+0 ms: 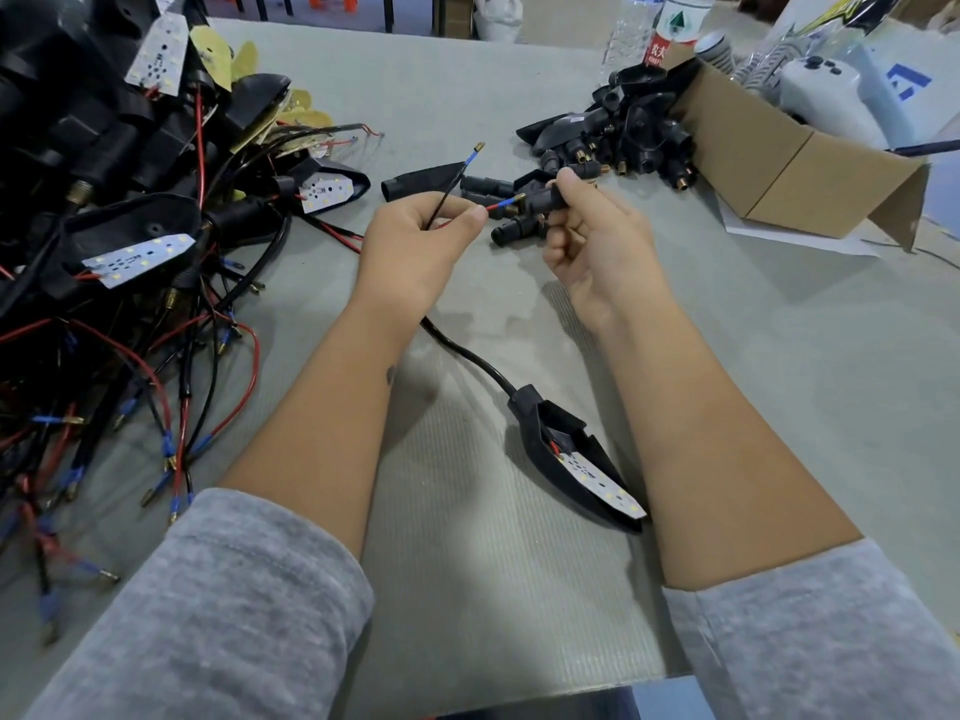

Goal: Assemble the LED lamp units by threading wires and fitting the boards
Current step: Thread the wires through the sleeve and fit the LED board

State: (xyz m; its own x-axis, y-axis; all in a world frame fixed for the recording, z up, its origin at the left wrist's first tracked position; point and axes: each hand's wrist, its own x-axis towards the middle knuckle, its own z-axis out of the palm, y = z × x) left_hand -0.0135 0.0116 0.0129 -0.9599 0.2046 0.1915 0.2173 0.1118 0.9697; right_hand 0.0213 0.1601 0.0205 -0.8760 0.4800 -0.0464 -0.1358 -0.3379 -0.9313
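L hand (415, 236) pinched the red wire (496, 204) and black wire (447, 192) btwn thumb and fingers (470, 215). R hand (587, 226) gripped a black socket (543, 199), red wire's tip just at its opening. The lamp shell (566, 449) w/ LED board (602, 483) lay on the counter (467, 563) btwn the forearms.

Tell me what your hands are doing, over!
Left hand pinches red wire. Right hand grips black stem. Wire tip at stem's end. Nothing blocking.

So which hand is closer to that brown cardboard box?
Right. The right hand is beside the brown cardboard box, gripping a black plug; the left hand is farther away, pinching wires.
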